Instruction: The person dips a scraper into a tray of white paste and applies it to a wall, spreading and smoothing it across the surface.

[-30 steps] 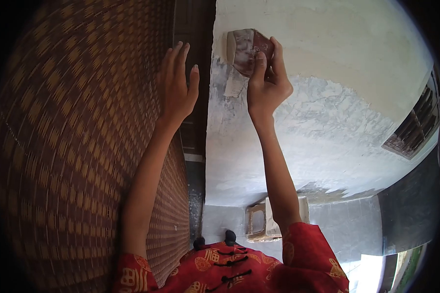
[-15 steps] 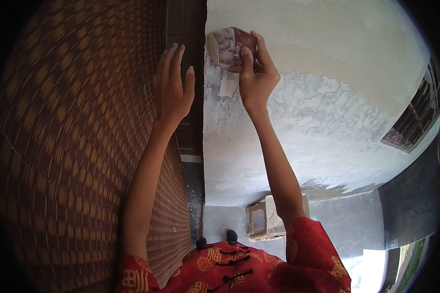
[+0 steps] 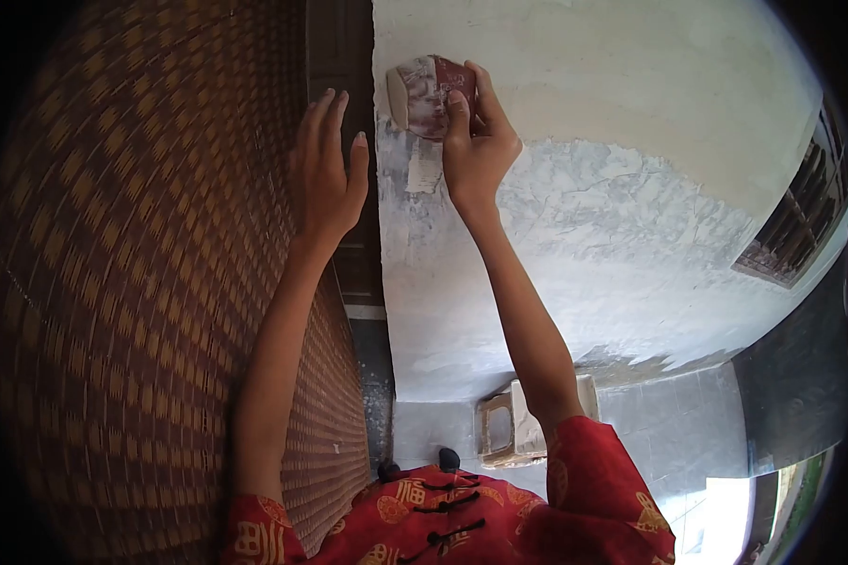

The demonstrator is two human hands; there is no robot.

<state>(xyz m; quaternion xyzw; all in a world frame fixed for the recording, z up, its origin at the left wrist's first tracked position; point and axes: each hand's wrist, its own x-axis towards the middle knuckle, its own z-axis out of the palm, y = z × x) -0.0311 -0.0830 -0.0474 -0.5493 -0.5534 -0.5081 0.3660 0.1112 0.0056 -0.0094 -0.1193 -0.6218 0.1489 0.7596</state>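
Note:
My right hand (image 3: pixel 481 151) grips a red scraper (image 3: pixel 454 80) smeared with whitish plaster, thumb on its near face. The scraper's pale edge lies against the wall (image 3: pixel 575 226) close to its left corner. Below the tool the wall shows rough grey-white patches, while smoother cream plaster spreads to the upper right. My left hand (image 3: pixel 332 174) is raised with fingers apart and holds nothing. It is beside the woven brown panel (image 3: pixel 160 235), left of the wall's corner; whether it touches the panel I cannot tell.
A plaster-stained stool (image 3: pixel 499 428) stands on the grey tiled floor (image 3: pixel 669 424) at the wall's foot. A dark door (image 3: pixel 353 268) shows in the gap between panel and wall. At the right is a slatted wall opening (image 3: pixel 796 217).
My right hand and the scraper have shifted slightly left in view, along with the wall's edge. My left hand has moved only a little, still with fingers apart.

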